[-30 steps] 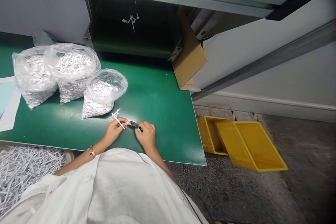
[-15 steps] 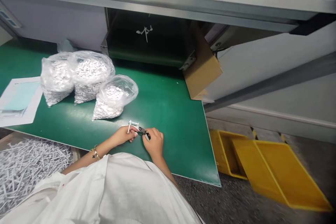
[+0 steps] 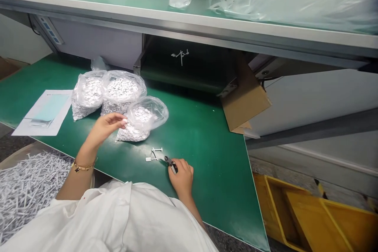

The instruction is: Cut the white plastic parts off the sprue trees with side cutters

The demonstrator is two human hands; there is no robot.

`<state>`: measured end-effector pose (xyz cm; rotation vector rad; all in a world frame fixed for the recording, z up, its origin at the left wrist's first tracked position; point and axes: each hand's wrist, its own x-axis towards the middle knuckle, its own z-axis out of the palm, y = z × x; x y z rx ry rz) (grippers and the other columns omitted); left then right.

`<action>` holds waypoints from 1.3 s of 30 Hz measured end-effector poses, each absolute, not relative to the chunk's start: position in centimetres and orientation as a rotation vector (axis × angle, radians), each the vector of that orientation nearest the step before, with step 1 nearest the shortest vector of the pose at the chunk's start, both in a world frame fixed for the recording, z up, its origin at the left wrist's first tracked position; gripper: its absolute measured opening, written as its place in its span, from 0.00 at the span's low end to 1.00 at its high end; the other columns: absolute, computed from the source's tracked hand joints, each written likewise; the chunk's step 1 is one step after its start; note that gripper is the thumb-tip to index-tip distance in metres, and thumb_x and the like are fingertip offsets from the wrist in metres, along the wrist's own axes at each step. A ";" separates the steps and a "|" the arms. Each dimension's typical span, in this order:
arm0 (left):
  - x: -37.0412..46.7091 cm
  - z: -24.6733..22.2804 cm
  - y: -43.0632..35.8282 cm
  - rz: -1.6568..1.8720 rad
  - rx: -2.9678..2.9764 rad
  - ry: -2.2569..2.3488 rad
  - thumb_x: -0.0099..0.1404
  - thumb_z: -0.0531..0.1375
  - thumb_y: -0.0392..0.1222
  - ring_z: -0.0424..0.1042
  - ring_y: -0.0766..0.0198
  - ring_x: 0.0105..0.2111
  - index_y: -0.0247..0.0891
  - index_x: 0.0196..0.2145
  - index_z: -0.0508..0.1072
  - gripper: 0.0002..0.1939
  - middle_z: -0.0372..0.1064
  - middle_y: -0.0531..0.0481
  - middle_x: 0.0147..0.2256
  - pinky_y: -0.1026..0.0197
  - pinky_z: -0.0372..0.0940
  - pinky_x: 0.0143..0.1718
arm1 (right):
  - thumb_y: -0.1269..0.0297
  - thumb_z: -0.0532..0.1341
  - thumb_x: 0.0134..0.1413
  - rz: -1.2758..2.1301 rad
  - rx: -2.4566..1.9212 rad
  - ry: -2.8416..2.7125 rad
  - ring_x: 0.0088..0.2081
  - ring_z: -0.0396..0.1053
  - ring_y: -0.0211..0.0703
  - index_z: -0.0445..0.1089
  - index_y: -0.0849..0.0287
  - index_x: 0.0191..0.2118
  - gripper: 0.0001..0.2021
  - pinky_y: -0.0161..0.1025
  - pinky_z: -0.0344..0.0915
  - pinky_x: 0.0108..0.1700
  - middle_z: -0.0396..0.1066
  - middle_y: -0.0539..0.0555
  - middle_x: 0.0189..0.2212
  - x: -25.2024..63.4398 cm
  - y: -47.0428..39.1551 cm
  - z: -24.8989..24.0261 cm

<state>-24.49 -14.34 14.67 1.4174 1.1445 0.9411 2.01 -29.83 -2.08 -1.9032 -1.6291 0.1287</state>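
– White branching part [image 3: 154,154] flat on the green table [image 3: 212,189], just left of the cutters [image 3: 170,163]!
– And who has those?
– The right hand [image 3: 181,177], its grip wrapped firmly round the handles.
– The other side?
– Left hand [image 3: 109,125] is up by the nearest bag [image 3: 137,135], fingertips apparently pinched on a small white piece [image 3: 125,121]!
– Touching the bag?
– Can't tell; the hand overlaps its left side. Two more filled bags [image 3: 87,111] stand just behind.

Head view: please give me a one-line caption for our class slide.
Left hand beside a clear bag of white pieces, right hand holding pliers at a green table.
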 end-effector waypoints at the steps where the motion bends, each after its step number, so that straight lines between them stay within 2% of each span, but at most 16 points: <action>1: -25.0 14.8 -14.1 1.073 1.417 1.202 0.53 0.67 0.47 0.73 0.64 0.28 0.35 0.33 0.75 0.14 0.73 0.49 0.29 0.61 0.70 0.34 | 0.70 0.56 0.51 0.130 -1.905 -1.630 0.34 0.64 0.40 0.70 0.55 0.35 0.07 0.38 0.52 0.42 0.68 0.49 0.29 2.0 -29.8 -2.0; 3: -25.3 14.8 -13.9 1.238 1.446 1.284 0.53 0.67 0.47 0.73 0.64 0.28 0.36 0.32 0.73 0.14 0.73 0.50 0.29 0.61 0.70 0.35 | 0.70 0.56 0.51 0.133 -1.908 -1.632 0.35 0.64 0.41 0.70 0.55 0.35 0.07 0.38 0.51 0.42 0.68 0.49 0.30 2.0 -29.8 -2.0; 6: -24.6 14.2 -14.2 1.294 1.712 1.343 0.57 0.65 0.46 0.72 0.63 0.32 0.36 0.31 0.73 0.11 0.73 0.49 0.32 0.61 0.68 0.37 | 0.70 0.55 0.51 0.141 -1.918 -1.631 0.35 0.64 0.41 0.70 0.55 0.35 0.07 0.38 0.51 0.42 0.68 0.49 0.30 1.9 -29.7 -1.8; 11: -22.0 13.4 -13.7 1.130 2.337 1.284 0.63 0.59 0.43 0.69 0.63 0.33 0.38 0.32 0.73 0.07 0.70 0.49 0.31 0.61 0.64 0.36 | 0.71 0.56 0.50 0.148 -1.921 -1.627 0.36 0.64 0.41 0.70 0.55 0.35 0.07 0.39 0.51 0.43 0.68 0.49 0.31 1.7 -29.7 -1.7; 16: -20.1 12.0 -11.8 0.946 2.712 1.390 0.67 0.55 0.40 0.67 0.56 0.39 0.38 0.37 0.73 0.07 0.71 0.46 0.35 0.58 0.62 0.37 | 0.71 0.57 0.50 0.174 -1.926 -1.616 0.35 0.63 0.41 0.70 0.55 0.34 0.07 0.39 0.51 0.43 0.68 0.49 0.30 1.7 -29.7 -1.5; 20: -19.8 11.2 -10.8 0.894 2.811 1.414 0.67 0.55 0.39 0.67 0.54 0.40 0.37 0.41 0.73 0.09 0.71 0.44 0.36 0.55 0.62 0.39 | 0.72 0.56 0.50 0.178 -1.917 -1.596 0.36 0.63 0.41 0.69 0.55 0.34 0.07 0.39 0.51 0.43 0.68 0.49 0.30 1.6 -29.6 -1.4; 23: -19.9 11.2 -11.4 1.031 2.784 1.412 0.67 0.54 0.40 0.67 0.55 0.40 0.37 0.43 0.72 0.10 0.71 0.45 0.35 0.54 0.62 0.42 | 0.72 0.57 0.50 0.185 -1.911 -1.581 0.36 0.63 0.41 0.70 0.55 0.34 0.07 0.39 0.51 0.43 0.68 0.49 0.30 1.5 -29.6 -1.3; 26: -20.0 10.9 -13.4 1.115 2.797 1.289 0.68 0.54 0.40 0.67 0.58 0.37 0.38 0.43 0.71 0.10 0.70 0.46 0.34 0.56 0.62 0.40 | 0.72 0.57 0.49 0.195 -1.914 -1.573 0.36 0.63 0.41 0.70 0.55 0.34 0.07 0.39 0.51 0.44 0.68 0.49 0.30 1.5 -29.6 -1.1; 28: -19.7 9.9 -15.4 1.000 2.841 1.116 0.68 0.53 0.39 0.67 0.60 0.33 0.37 0.41 0.71 0.09 0.69 0.47 0.31 0.59 0.62 0.36 | 0.72 0.58 0.49 0.198 -1.914 -1.568 0.36 0.63 0.40 0.70 0.55 0.34 0.07 0.39 0.51 0.44 0.68 0.49 0.31 1.4 -29.6 -1.1; 31: -19.0 7.2 -18.6 0.647 2.829 0.926 0.69 0.51 0.42 0.67 0.62 0.31 0.37 0.35 0.70 0.10 0.67 0.48 0.30 0.61 0.62 0.32 | 0.73 0.58 0.48 0.198 -1.918 -1.560 0.36 0.63 0.39 0.69 0.56 0.34 0.07 0.39 0.51 0.43 0.68 0.48 0.30 1.4 -29.5 -1.1; 35: -18.2 3.3 -21.6 0.312 2.703 0.911 0.67 0.55 0.48 0.69 0.58 0.37 0.36 0.41 0.69 0.13 0.68 0.45 0.38 0.58 0.66 0.36 | 0.72 0.59 0.48 0.196 -1.921 -1.568 0.37 0.63 0.40 0.69 0.55 0.34 0.07 0.39 0.51 0.44 0.68 0.49 0.31 1.4 -29.5 -1.1; 39: -18.4 1.5 -21.9 0.235 2.550 1.044 0.68 0.54 0.42 0.69 0.58 0.41 0.37 0.43 0.70 0.10 0.68 0.45 0.40 0.57 0.67 0.41 | 0.71 0.59 0.49 0.196 -1.931 -1.566 0.37 0.63 0.40 0.70 0.55 0.35 0.07 0.39 0.51 0.44 0.68 0.49 0.31 1.4 -29.5 -1.1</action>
